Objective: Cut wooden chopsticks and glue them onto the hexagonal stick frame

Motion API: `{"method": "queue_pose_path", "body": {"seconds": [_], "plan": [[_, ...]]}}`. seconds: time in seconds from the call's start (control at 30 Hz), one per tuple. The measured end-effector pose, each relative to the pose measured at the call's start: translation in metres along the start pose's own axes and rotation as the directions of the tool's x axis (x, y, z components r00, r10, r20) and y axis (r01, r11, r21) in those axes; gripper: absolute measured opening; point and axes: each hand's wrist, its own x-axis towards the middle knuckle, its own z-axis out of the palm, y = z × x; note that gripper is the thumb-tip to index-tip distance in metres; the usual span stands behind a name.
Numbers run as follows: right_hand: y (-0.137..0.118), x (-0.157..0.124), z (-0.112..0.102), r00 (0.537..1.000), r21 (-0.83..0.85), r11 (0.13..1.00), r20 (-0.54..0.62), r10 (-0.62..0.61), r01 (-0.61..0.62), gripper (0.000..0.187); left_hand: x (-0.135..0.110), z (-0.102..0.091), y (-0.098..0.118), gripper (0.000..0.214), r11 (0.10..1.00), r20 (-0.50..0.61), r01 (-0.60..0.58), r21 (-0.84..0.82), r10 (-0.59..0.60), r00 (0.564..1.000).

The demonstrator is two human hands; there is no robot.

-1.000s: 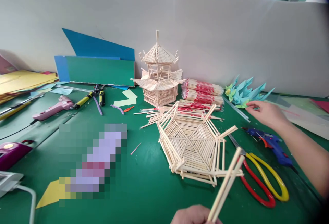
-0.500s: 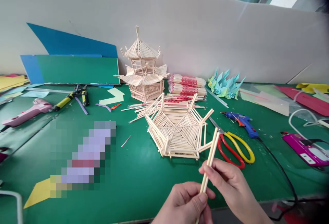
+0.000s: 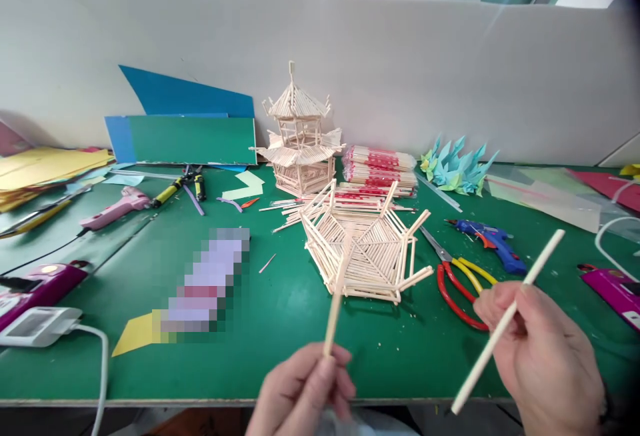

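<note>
Near the table's front edge, my left hand (image 3: 310, 386) is closed on the lower end of a wooden stick (image 3: 336, 309), which points up and away, its far end overlapping the hexagonal stick frame (image 3: 375, 249) from my viewpoint. My right hand (image 3: 543, 349) pinches another wooden stick (image 3: 505, 323) around its middle, tilted up to the right. Behind that hand lie scissors (image 3: 455, 296) with red and yellow handles. Upright short sticks stand at the corners of the frame. Farther back stands a two-tiered stick pagoda (image 3: 300, 149).
Packs of sticks (image 3: 380, 169) and loose sticks lie beside the pagoda. A blue glue gun (image 3: 493, 243) rests at right, a pink glue gun (image 3: 117, 209) at left. Blue folded paper (image 3: 460, 166), pliers (image 3: 180, 186) and a white charger with cable (image 3: 43, 329) are also on the green table.
My hands have moved apart. The sticks earlier held together are now separate, one in each hand, with my right hand farther right. The view has shifted left.
</note>
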Motion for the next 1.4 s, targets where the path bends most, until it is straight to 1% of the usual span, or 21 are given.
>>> {"method": "queue_pose_path", "body": {"seconds": [0.03, 0.07, 0.1, 0.13, 0.2, 0.23, 0.33, 0.4, 0.5, 0.57, 0.73, 0.8, 0.87, 0.97, 1.0, 1.07, 1.1, 1.13, 1.27, 1.33, 1.4], "plan": [[0.000, 0.001, -0.001, 1.000, 0.006, 1.000, 0.007, 0.010, -0.010, 0.033, 0.001, -0.010, 0.005, 0.040, 0.995, -0.114, -0.056, 0.079, 0.065, 0.991], [0.002, 0.002, -0.001, 1.000, 0.011, 1.000, 0.023, 0.021, -0.021, 0.033, 0.005, -0.021, 0.010, 0.036, 0.978, -0.216, -0.085, 0.193, 0.126, 0.968], [0.004, 0.002, 0.000, 0.999, 0.021, 0.999, 0.039, 0.031, -0.032, 0.032, 0.011, -0.030, 0.014, 0.035, 0.945, -0.278, -0.096, 0.313, 0.188, 0.942], [0.007, 0.002, 0.000, 0.998, 0.030, 0.999, 0.049, 0.042, -0.043, 0.031, 0.019, -0.038, 0.018, 0.039, 0.892, -0.335, -0.123, 0.436, 0.288, 0.897], [0.012, 0.001, 0.002, 0.995, 0.034, 0.997, 0.074, 0.070, -0.073, 0.028, 0.041, -0.051, 0.025, 0.043, 0.698, -0.263, -0.141, 0.702, 0.439, 0.859], [0.014, 0.000, 0.003, 0.993, 0.031, 0.996, 0.085, 0.079, -0.082, 0.028, 0.052, -0.055, 0.028, 0.041, 0.656, -0.247, -0.140, 0.742, 0.461, 0.852], [0.018, 0.000, 0.004, 0.986, 0.010, 0.995, 0.134, 0.096, -0.098, 0.028, 0.080, -0.061, 0.029, 0.038, 0.566, -0.200, -0.125, 0.814, 0.477, 0.856], [0.018, 0.001, 0.005, 0.979, -0.016, 0.993, 0.168, 0.116, -0.115, 0.027, 0.092, -0.063, 0.026, 0.038, 0.501, -0.149, -0.129, 0.856, 0.477, 0.866], [0.018, 0.005, 0.009, 0.972, -0.015, 0.990, 0.188, 0.138, -0.138, 0.020, 0.100, -0.065, 0.022, 0.036, 0.423, -0.070, -0.153, 0.893, 0.466, 0.882], [0.016, 0.009, 0.013, 0.975, 0.054, 0.989, 0.182, 0.126, -0.138, 0.020, 0.101, -0.065, 0.022, 0.034, 0.396, -0.030, -0.173, 0.902, 0.458, 0.888], [0.007, 0.017, 0.024, 0.980, 0.196, 0.967, 0.151, 0.132, -0.161, 0.023, 0.106, -0.062, 0.024, 0.027, 0.362, 0.071, -0.258, 0.896, 0.455, 0.888], [0.004, 0.018, 0.027, 0.982, 0.203, 0.966, 0.136, 0.135, -0.161, 0.020, 0.105, -0.059, 0.024, 0.025, 0.357, 0.078, -0.276, 0.892, 0.480, 0.874], [0.001, 0.017, 0.029, 0.983, 0.198, 0.968, 0.131, 0.130, -0.154, 0.019, 0.099, -0.054, 0.025, 0.024, 0.360, 0.043, -0.267, 0.894, 0.525, 0.850], [0.000, 0.014, 0.032, 0.985, 0.198, 0.970, 0.127, 0.119, -0.143, 0.019, 0.077, -0.040, 0.025, 0.023, 0.366, 0.004, -0.294, 0.883, 0.621, 0.784], [0.000, 0.013, 0.032, 0.986, 0.202, 0.969, 0.122, 0.117, -0.140, 0.019, 0.068, -0.033, 0.025, 0.019, 0.351, 0.053, -0.381, 0.855, 0.674, 0.737], [0.001, 0.010, 0.032, 0.986, 0.213, 0.967, 0.121, 0.113, -0.137, 0.019, 0.052, -0.018, 0.023, 0.016, 0.296, 0.225, -0.600, 0.743, 0.733, 0.641], [0.001, 0.007, 0.032, 0.986, 0.219, 0.966, 0.124, 0.112, -0.137, 0.018, 0.046, -0.010, 0.022, 0.015, 0.287, 0.289, -0.663, 0.691, 0.732, 0.617], [0.002, 0.005, 0.033, 0.986, 0.225, 0.965, 0.126, 0.111, -0.137, 0.018, 0.042, -0.003, 0.020, 0.015, 0.280, 0.337, -0.697, 0.661, 0.719, 0.608], [0.005, -0.007, 0.033, 0.982, 0.253, 0.953, 0.126, 0.137, -0.166, 0.017, 0.039, 0.016, 0.009, 0.021, 0.354, 0.370, -0.697, 0.624, 0.652, 0.662], [0.007, -0.010, 0.033, 0.978, 0.272, 0.941, 0.117, 0.173, -0.199, 0.016, 0.040, 0.017, 0.008, 0.018, 0.423, 0.363, -0.682, 0.597, 0.616, 0.699], [0.009, -0.010, 0.032, 0.972, 0.309, 0.921, 0.094, 0.218, -0.236, 0.014, 0.041, 0.013, 0.010, 0.018, 0.513, 0.326, -0.638, 0.574, 0.572, 0.753]]}}
